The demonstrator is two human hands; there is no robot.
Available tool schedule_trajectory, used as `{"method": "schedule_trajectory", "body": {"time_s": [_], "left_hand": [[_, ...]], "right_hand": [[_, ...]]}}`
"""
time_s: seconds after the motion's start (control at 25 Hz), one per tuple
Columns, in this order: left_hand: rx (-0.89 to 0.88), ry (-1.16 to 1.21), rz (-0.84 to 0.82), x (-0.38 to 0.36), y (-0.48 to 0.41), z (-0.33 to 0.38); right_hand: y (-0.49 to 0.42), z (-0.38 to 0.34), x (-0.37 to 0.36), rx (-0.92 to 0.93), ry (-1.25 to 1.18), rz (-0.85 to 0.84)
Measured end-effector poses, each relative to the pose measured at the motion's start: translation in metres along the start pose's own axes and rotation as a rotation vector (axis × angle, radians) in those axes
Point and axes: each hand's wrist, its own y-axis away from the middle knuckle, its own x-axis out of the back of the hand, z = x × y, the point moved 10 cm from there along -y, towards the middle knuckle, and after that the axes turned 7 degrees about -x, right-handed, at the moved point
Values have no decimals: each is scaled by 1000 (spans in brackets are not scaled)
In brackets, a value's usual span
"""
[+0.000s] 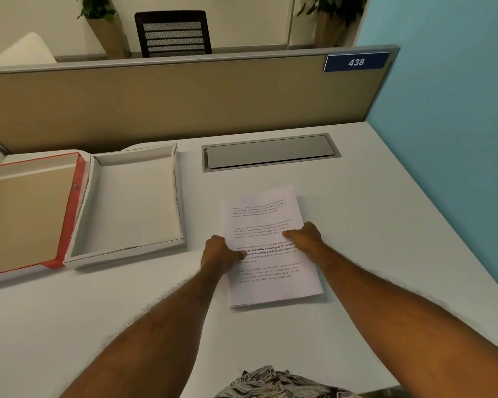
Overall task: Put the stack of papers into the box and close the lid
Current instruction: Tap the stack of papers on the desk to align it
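Observation:
A stack of white printed papers lies flat on the desk in front of me, slightly turned. My left hand grips its left edge with the thumb on top. My right hand holds the right edge, fingers resting on the top sheet. To the left stands the open white box, empty inside. Its lid, red outside with a beige inner face, lies opened flat further left, joined to the box.
A grey cable hatch is set into the desk behind the papers. A beige partition closes the far edge and a blue wall the right side. The desk's front edge is near my body.

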Motion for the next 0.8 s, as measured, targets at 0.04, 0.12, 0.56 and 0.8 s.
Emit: {"method": "schedule_trajectory", "body": {"time_s": [0.04,0.12,0.56,0.8], "left_hand": [[-4,-1,3,1,1,1],[-20,13,8,2,7,7],[-9,161,8,4,9,3],[-106,340,-71,12,14,21]], "right_hand": [[2,-2,1,8,-21,20],[4,-1,4,-4,-101,20],[23,-5,15,135,-262,74],[78,-28,28,453,-284,69]]}}
